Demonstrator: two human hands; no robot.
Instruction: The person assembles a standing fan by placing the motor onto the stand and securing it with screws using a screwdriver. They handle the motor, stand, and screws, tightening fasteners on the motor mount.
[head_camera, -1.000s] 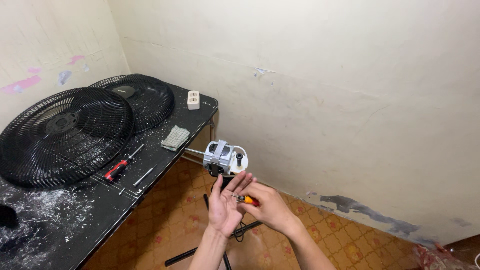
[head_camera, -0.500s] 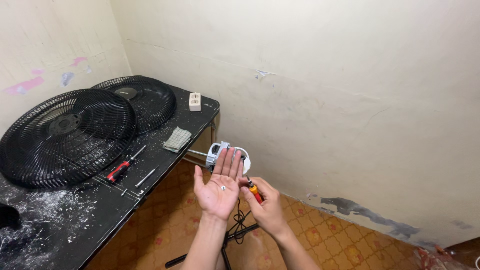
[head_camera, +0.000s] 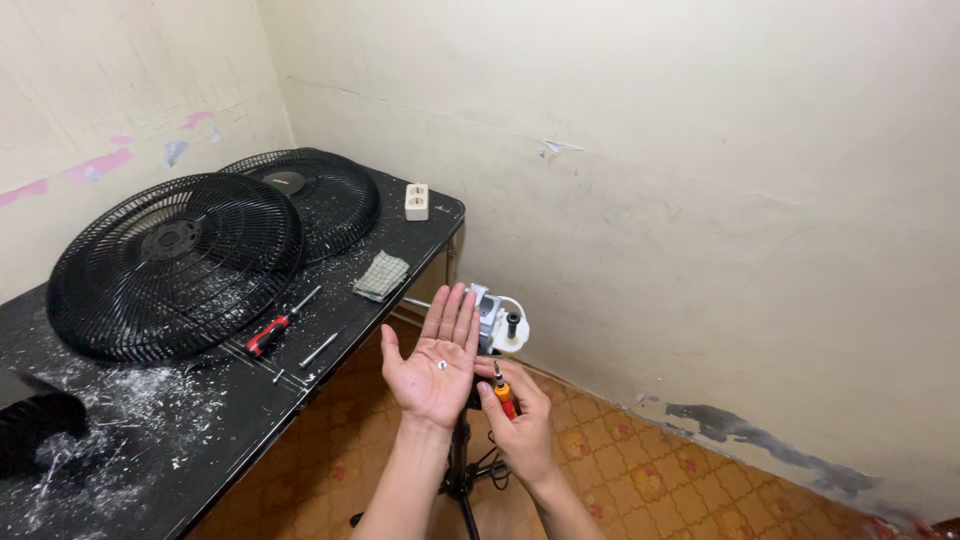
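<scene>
Left palm (head_camera: 437, 365) raised flat, one screw (head_camera: 441, 366), one screwdriver (head_camera: 503, 392)

left hand (head_camera: 435, 370): bare, no glove, ring or watch | right hand (head_camera: 518, 425): bare | forearms: unsleeved

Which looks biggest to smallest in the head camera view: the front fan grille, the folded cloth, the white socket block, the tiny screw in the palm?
1. Front fan grille
2. Folded cloth
3. White socket block, though it sits farther back, so this is unsure
4. Screw on the left hand
</scene>
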